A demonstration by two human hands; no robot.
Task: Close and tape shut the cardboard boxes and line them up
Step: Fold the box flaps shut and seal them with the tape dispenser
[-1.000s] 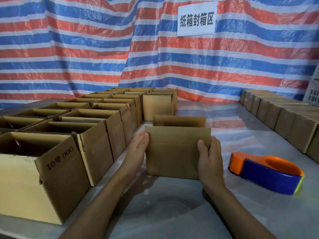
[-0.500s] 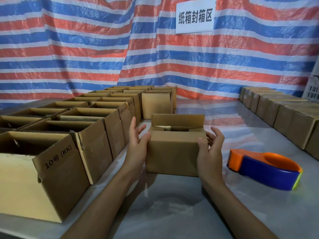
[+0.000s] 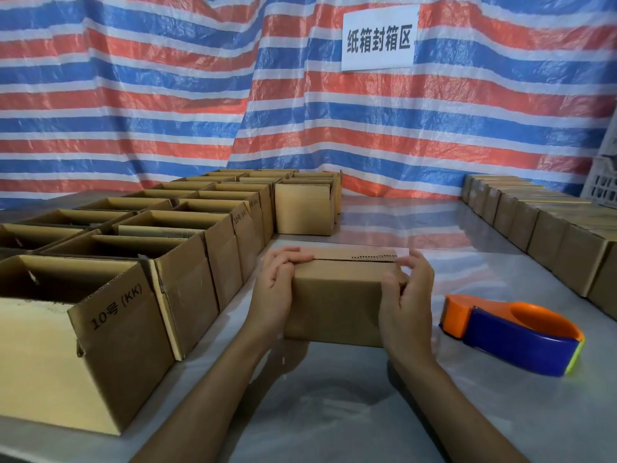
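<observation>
A glossy grey table fills the room's foreground, backed by a red, white and blue striped tarp hung as a wall, with a white sign high on it and a white crate at the far right edge. Open boxes stand in rows down the table's left side, shut boxes line its right, and a blue-and-orange tape gun lies near that row. At the centre a small box sits on the table, left hand and right hand clasping its two ends, fingers curled over the folded top flaps
</observation>
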